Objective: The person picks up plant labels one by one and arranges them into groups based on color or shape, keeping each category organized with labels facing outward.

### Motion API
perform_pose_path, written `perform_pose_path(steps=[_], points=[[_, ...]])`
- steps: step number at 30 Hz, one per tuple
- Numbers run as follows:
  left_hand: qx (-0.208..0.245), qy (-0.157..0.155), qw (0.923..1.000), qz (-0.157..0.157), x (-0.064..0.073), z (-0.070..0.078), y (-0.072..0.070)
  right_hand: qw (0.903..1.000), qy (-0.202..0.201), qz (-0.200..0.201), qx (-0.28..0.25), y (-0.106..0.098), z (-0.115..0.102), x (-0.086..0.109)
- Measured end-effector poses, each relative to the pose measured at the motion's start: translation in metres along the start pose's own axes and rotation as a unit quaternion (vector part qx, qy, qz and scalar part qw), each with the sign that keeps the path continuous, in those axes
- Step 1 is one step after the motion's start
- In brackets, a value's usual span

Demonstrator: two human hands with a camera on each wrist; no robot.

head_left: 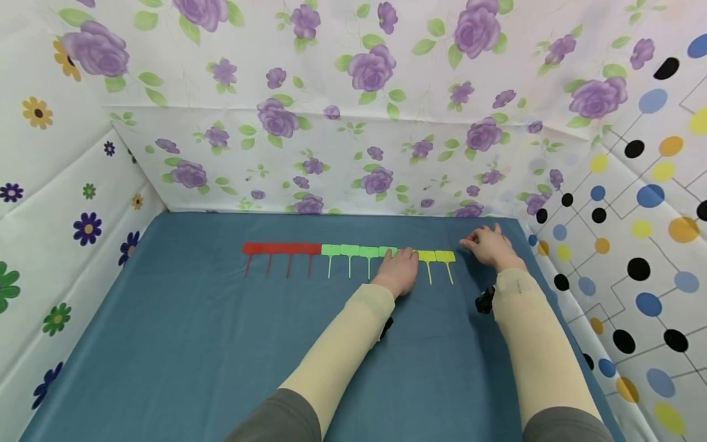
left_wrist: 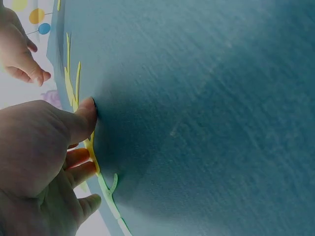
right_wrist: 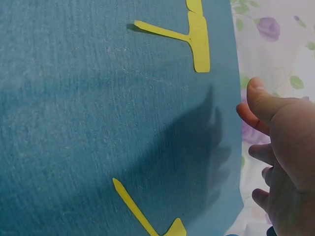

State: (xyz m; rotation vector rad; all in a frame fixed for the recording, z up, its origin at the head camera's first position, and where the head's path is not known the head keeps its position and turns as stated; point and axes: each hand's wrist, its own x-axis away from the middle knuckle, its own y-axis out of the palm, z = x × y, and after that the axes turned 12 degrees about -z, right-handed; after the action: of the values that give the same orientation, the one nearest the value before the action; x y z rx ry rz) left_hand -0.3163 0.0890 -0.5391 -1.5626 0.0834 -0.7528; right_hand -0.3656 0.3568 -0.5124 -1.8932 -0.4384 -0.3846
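A row of T-shaped plant labels lies on the blue cloth: red labels (head_left: 282, 248) at the left, green labels (head_left: 350, 250) in the middle, yellow labels (head_left: 444, 256) at the right, stems toward me. My left hand (head_left: 396, 273) is over the place where green meets yellow. Its thumb and fingers hold a yellow label (left_wrist: 92, 151) by the head in the left wrist view. Beyond the row's right end, my right hand (head_left: 491, 248) hovers above the cloth with loosely bent fingers and nothing in them. A separate yellow label (right_wrist: 133, 204) lies below it in the right wrist view.
A flowered sheet (head_left: 331, 159) rises as a wall behind the blue cloth (head_left: 193, 344). Another flowered sheet (head_left: 66, 258) stands at the left, and a dotted sheet (head_left: 652, 245) at the right, close to my right arm.
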Motion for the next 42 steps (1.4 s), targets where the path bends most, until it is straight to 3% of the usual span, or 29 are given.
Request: perform_pose_path(steps=[8,17,27,42], points=[[-0.037,0.002,0.9993,0.004,-0.001,-0.002,0.002,0.9999,-0.009,-0.008,0.001,-0.008,0.016,0.015],[-0.015,0.004,0.9999,-0.001,0.004,-0.01,0.005,0.9989,-0.032,-0.023,0.026,-0.005,0.061,0.04],[-0.031,-0.026,0.9989,-0.025,0.012,-0.004,0.011,0.9988,0.009,-0.034,0.035,0.016,0.084,0.07],[-0.002,-0.015,0.9992,-0.036,0.011,0.002,0.013,0.9967,0.027,0.045,0.062,0.046,0.099,0.079]])
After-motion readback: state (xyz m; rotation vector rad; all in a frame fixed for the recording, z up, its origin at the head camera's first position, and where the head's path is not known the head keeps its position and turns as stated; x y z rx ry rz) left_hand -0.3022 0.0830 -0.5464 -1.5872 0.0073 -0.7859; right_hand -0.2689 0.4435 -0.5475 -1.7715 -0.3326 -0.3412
